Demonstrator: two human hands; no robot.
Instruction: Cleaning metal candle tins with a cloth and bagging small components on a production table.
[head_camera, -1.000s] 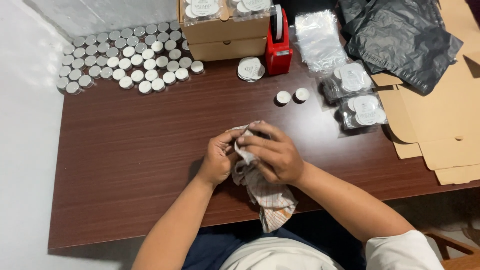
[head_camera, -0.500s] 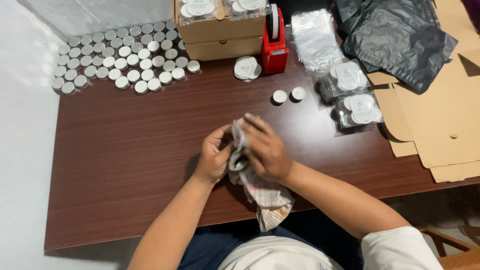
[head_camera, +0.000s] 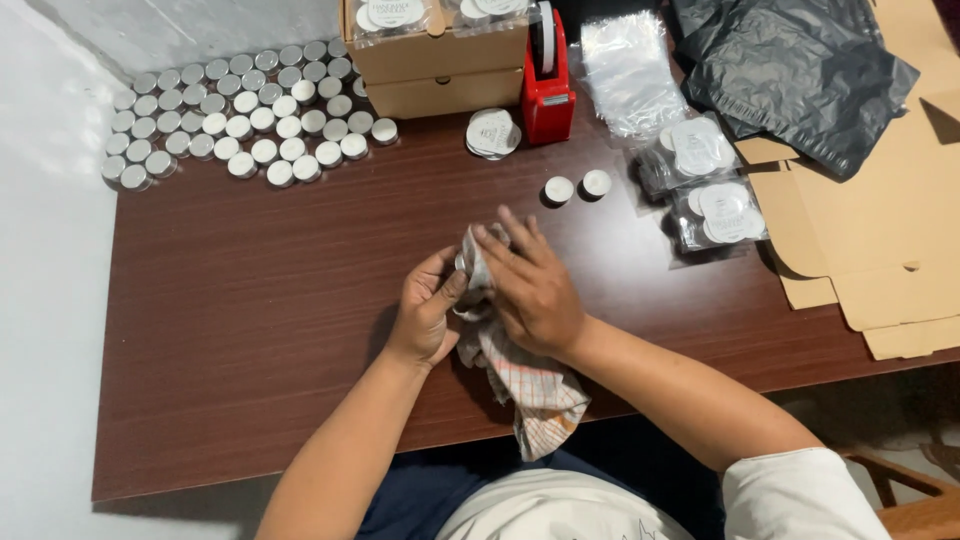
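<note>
Both hands (head_camera: 485, 300) closed on checked cloth (head_camera: 525, 375); clear bagged packs w/ round white labels (head_camera: 715, 205) far right.

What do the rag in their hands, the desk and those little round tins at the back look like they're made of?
The rag looks like soft woven cotton: pale with thin orange checks, crumpled and hanging limp. The desk shows dark reddish-brown wood grain with a smooth sheen, probably laminate or veneer. The round tins look like thin silvery metal, likely aluminium, with shiny rims and pale tops.
</note>
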